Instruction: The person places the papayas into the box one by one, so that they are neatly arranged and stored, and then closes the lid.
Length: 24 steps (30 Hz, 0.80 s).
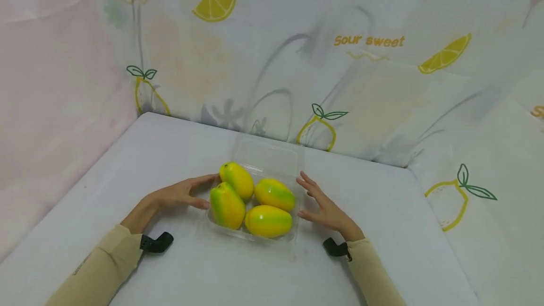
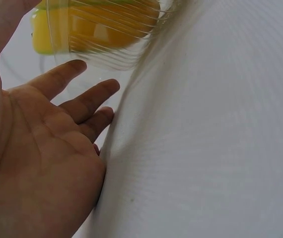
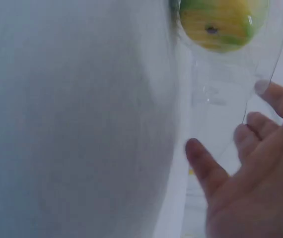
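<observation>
A clear plastic clamshell box (image 1: 243, 235) sits on the white table with its lid (image 1: 268, 156) folded open at the back. Several glossy yellow fruits with green streaks, shaped like mangoes or papayas, lie inside; one (image 1: 228, 208) is at the front left, another (image 1: 268, 221) at the front right. My left hand (image 1: 180, 193) is spread at the box's left side, fingers loosely extended and palm bare in the left wrist view. On the opposite side, my right hand (image 1: 325, 209) has its fingers apart by the box wall (image 3: 221, 94). Whether either hand's fingertips touch the plastic, I cannot tell.
The white tabletop (image 1: 178, 273) extends around the box. Behind it hangs a pale cloth backdrop (image 1: 382, 107) printed with lemons and lettering, and a pinkish cloth (image 1: 55, 84) hangs on the left. Black devices (image 1: 157, 242) are strapped at both wrists.
</observation>
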Each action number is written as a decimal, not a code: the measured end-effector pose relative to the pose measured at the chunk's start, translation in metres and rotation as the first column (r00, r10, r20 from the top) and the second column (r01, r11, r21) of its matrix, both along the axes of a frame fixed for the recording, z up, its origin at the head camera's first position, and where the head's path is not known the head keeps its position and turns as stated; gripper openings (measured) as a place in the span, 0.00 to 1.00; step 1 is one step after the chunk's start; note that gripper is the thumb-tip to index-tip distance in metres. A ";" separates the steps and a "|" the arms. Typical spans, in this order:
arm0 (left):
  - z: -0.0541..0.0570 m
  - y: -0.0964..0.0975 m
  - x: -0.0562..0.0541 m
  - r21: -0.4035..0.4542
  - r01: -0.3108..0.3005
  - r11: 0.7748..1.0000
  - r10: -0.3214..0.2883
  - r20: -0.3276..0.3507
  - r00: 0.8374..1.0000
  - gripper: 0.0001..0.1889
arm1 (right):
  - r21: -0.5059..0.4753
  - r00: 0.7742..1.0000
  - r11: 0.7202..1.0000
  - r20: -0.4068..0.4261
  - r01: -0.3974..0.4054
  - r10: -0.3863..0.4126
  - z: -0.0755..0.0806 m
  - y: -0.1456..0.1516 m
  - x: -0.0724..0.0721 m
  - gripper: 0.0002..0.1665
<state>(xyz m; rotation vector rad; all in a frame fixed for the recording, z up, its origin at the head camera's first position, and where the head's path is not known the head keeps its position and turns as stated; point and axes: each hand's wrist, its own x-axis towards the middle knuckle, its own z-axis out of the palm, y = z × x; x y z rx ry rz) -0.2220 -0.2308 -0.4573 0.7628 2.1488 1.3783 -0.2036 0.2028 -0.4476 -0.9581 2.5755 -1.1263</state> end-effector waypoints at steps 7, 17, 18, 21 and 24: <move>-0.002 0.002 -0.003 0.000 0.009 1.000 -0.009 0.006 1.000 0.50 | 0.069 0.958 0.990 0.254 0.121 -0.135 -0.004 0.005 -0.001 0.61; 0.004 0.000 -0.009 -0.061 0.033 0.998 -0.029 0.068 0.997 0.57 | 0.015 0.954 0.997 0.287 0.082 -0.083 -0.008 -0.001 -0.005 0.53; 0.003 0.000 -0.009 -0.051 0.039 0.998 -0.036 0.067 0.997 0.57 | 0.006 0.954 0.996 0.289 0.084 -0.082 -0.009 -0.001 -0.005 0.53; 0.001 0.002 -0.009 -0.017 0.063 0.998 -0.062 0.055 0.997 0.56 | -0.006 0.954 0.996 0.286 0.094 -0.088 -0.011 0.002 -0.004 0.53; 0.000 0.003 -0.010 -0.002 0.071 0.997 -0.071 0.032 0.997 0.56 | -0.011 0.956 0.995 0.281 0.095 -0.088 -0.013 0.004 -0.003 0.53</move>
